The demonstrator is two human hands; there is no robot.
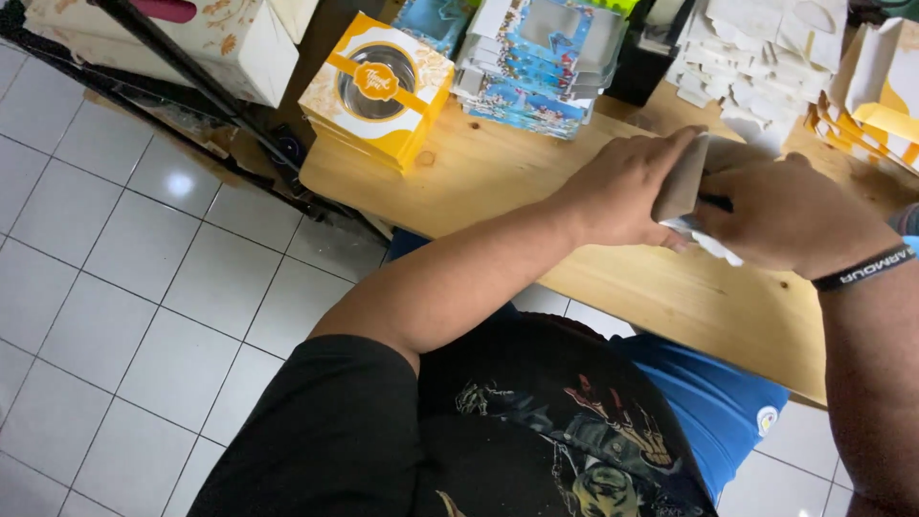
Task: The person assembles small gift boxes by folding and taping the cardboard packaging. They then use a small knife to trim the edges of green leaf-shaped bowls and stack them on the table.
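Both hands meet over the wooden surface (536, 182), gripping a flat piece of grey-white card (682, 182). The left hand (627, 187) clasps its near edge; the right hand (790, 215) is closed on its far side. An orange box (375, 88) lies well left of the card.

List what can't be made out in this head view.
- Folded card piece: its printed side and full shape, covered by the left hand and right hand.
- Orange-and-white cartons: cut off by the right edge.
- White flat blanks: cut off by the top edge.
- Wooden table: far side hidden under stacked boxes.
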